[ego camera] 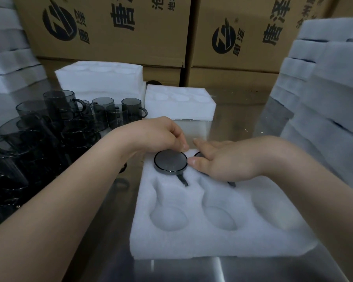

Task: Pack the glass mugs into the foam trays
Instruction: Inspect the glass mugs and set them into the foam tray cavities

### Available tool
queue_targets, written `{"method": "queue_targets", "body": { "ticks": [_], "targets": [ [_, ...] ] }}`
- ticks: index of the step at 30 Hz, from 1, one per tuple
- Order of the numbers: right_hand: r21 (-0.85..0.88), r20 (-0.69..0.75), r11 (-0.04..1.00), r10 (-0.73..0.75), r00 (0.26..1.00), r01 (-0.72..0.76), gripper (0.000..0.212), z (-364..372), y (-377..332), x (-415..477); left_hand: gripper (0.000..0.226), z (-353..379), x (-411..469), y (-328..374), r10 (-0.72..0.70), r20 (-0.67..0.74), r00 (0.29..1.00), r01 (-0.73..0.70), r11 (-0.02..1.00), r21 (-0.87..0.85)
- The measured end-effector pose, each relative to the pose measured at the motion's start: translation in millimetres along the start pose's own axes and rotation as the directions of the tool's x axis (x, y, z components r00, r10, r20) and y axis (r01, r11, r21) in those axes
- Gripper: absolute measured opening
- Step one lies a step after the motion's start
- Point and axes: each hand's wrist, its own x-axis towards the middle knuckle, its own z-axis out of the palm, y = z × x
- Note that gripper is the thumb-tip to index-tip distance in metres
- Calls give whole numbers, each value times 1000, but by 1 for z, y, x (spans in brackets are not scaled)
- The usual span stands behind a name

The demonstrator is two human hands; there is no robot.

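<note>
Head view looks down, close over tray (194,244).

Two printed cartons stood at the rear. The left carton (114,47) carried a round dark logo (59,23) with small characters 唐泽 beside it, then a large 唐; the following character was cropped by the frame edge. The right carton (251,58) carried the same logo (224,39) and large 唐泽. Smaller lines, possibly beginning 池 and 地址, were too blurred to read.

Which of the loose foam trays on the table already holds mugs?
The nearest foam tray: one dark mug sits base-up in its far-left pocket, a second mug beside it. The middle tray and the far tray show only empty pockets.
</note>
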Motion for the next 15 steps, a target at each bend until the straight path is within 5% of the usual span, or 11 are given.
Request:
{"method": "queue_targets", "body": {
  "ticks": [4,7,10,15],
  "targets": [
    [41,20,999,-19,1000,19,73,1,5,4,11,1,-2,4,-9,-26,1000,9,1000,21],
    [57,31,998,-34,999,32,73,-2,7,6,4,2,0,3,8,-238,971,2,999,41],
    [107,36,992,-65,997,60,72,-5,8,5,30,2,6,-6,7,-526,850,112,974,194],
    [174,53,977,-136,989,125,82,-7,18,8,53,-2,13,-30,-190,-563,805,372,899,230]
  ]
}}
